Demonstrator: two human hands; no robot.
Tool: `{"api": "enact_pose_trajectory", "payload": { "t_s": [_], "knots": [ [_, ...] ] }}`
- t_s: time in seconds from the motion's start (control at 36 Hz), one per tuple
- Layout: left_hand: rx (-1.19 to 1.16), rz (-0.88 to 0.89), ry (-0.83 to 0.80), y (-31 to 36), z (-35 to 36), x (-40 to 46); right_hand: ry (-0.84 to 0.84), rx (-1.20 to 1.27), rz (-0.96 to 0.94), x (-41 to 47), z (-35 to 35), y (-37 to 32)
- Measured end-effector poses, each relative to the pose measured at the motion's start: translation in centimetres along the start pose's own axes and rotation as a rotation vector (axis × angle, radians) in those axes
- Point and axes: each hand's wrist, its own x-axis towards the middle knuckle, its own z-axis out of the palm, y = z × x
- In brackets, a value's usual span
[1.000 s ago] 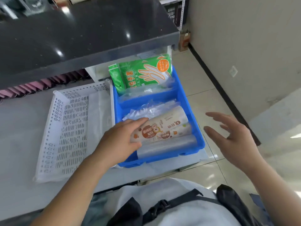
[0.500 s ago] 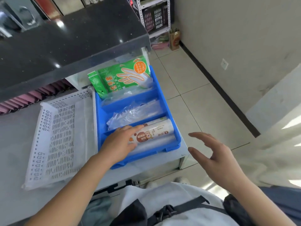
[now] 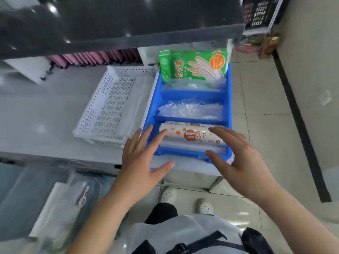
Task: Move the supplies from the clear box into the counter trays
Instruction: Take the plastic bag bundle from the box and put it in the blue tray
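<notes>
Head view: both hands spread, gripping nothing. Left hand (image 3: 140,162) fingertips touch the printed white roll (image 3: 190,134) in the near compartment of the blue divided plastic tray (image 3: 228,107); right hand (image 3: 238,162) hovers over its right end. White perforated tray (image 3: 102,114) sits just left.

- Blue tray (image 3: 190,95): smooth plastic, slight sheen, we'd say rigid.
- White tray (image 3: 113,99): perforated plastic, matt-ish.
- Green glove pack (image 3: 192,66): glossy printed plastic film.
- Clear bags (image 3: 190,109) in mid compartment: thin crinkly film, shiny.
- Roll (image 3: 190,134) in near compartment: printed wrap, smooth, semi-gloss.
- Upper counter (image 3: 117,21): dark polished stone-like top, w/ glare spots.
- Lower counter (image 3: 45,114): smooth pale surface, w/ soft reflections.
- Floor (image 3: 266,116): glazed tiles.
</notes>
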Motion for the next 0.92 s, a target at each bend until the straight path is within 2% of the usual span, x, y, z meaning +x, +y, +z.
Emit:
{"api": "enact_pose_trajectory", "payload": {
  "t_s": [0.11, 0.25, 0.5, 0.67, 0.92],
  "knots": [
    [0.001, -0.204, 0.159, -1.2, -0.8, -5.3, -0.114, 0.029, -0.142, 1.9, 3.1, -3.0],
    [0.038, -0.518, 0.116, -3.8, 0.0, -11.2, -0.362, 0.009, -0.231, 2.0, 8.7, -7.0],
    [-0.034, -0.727, 0.173, -8.6, -0.6, -20.7, -0.669, -0.021, -0.424, -3.8, 16.8, -13.7],
    [-0.106, -0.813, 0.238, -14.1, -2.6, -26.3, -0.679, -0.071, -0.435, -5.6, 21.1, -18.2],
    [-0.204, -0.892, 0.252, -22.0, -2.7, -35.3, -0.698, -0.154, -0.407, -9.6, 28.6, -23.6]
  ]
}}
